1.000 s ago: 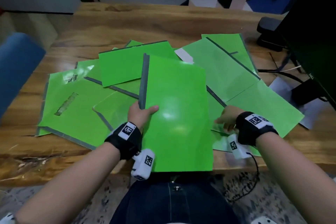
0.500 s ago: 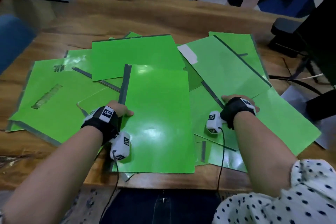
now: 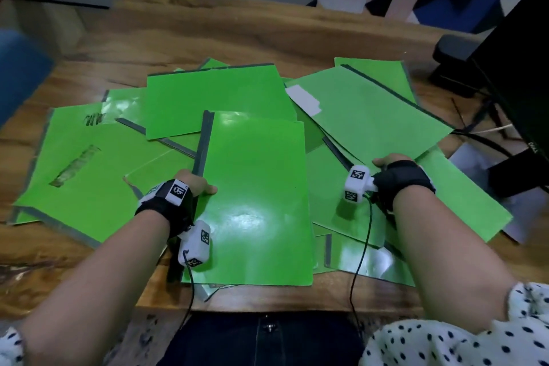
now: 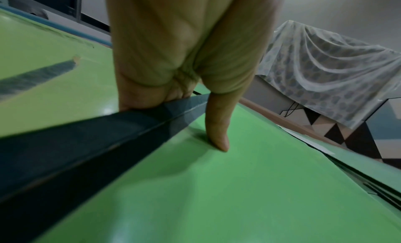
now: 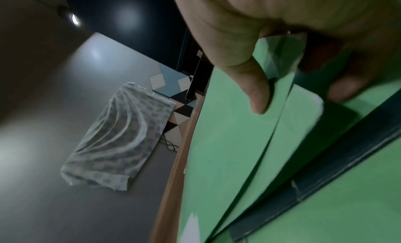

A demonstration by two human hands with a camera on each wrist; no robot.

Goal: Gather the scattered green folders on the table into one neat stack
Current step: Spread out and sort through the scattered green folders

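Observation:
Several green folders with grey spines lie scattered and overlapping on the wooden table [image 3: 267, 38]. The front middle folder [image 3: 258, 196] lies on top, its near edge at the table's front edge. My left hand [image 3: 193, 184] grips its grey spine [image 4: 97, 135], thumb [image 4: 217, 126] on the cover, fingers underneath. My right hand [image 3: 395, 169] pinches the near corner of the large right folder [image 3: 371, 116]; its thumb [image 5: 253, 92] lies on top of that folder [image 5: 228, 143] and the fingers curl beneath.
A black monitor [image 3: 523, 68] and its stand with cables stand at the right. A white paper sheet [image 3: 475, 163] pokes out under the right folders. A blue chair back [image 3: 17, 74] is at the far left. A dark object [image 3: 451, 50] sits back right.
The front folder has been slid away from me onto the table. My right hand has reached further right and taken hold of the large right folder's corner.

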